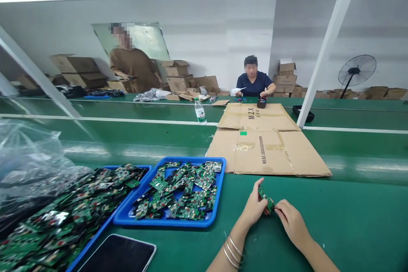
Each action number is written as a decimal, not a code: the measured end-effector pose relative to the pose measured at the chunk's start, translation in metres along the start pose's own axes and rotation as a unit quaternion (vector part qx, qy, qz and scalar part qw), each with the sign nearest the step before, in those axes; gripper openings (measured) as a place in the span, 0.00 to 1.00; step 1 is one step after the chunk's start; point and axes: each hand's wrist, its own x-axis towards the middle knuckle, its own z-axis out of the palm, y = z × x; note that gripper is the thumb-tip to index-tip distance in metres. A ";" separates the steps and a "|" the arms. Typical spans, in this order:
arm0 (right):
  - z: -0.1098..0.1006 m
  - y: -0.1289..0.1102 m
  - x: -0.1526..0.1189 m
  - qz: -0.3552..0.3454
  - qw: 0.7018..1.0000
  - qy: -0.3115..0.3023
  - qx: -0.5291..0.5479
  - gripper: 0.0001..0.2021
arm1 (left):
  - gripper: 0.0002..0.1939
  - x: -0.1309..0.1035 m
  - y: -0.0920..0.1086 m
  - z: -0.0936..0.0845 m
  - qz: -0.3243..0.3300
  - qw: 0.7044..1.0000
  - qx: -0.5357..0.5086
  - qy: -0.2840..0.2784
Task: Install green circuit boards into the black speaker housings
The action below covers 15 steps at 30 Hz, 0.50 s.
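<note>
My left hand point(254, 204) is closed round a small green circuit board point(266, 198), its thumb along the upper end. Bent and pinched together, the fingers of my right hand point(292, 221) meet the board's lower right end; whatever tiny part may lie between them is hidden. Both hands are just above the green table mat. To their left, a blue tray point(165, 222) holds many similar boards point(188, 191) lying loosely over one another.
A heaped second tray of boards point(73, 212) fills the left side, beside clear plastic bags point(28, 157). A tablet point(119, 255) lies in front. Flattened cardboard point(270, 153) and a water bottle point(200, 111) are beyond. One person point(253, 83) sits opposite; another point(135, 68) stands farther left.
</note>
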 end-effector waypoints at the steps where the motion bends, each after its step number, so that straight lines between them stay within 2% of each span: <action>1: 0.001 0.001 0.000 -0.002 1.000 -0.002 -0.003 0.11 | 0.38 0.000 0.000 -0.001 -0.002 1.000 -0.001 -0.003; 9: 0.003 0.002 0.001 -0.007 1.000 0.004 0.005 0.12 | 0.38 0.002 0.000 -0.003 -0.029 0.998 -0.037 -0.042; 15: 0.000 0.002 -0.004 -0.014 1.000 0.011 -0.012 0.13 | 0.38 -0.001 -0.003 0.001 -0.071 0.993 -0.012 -0.092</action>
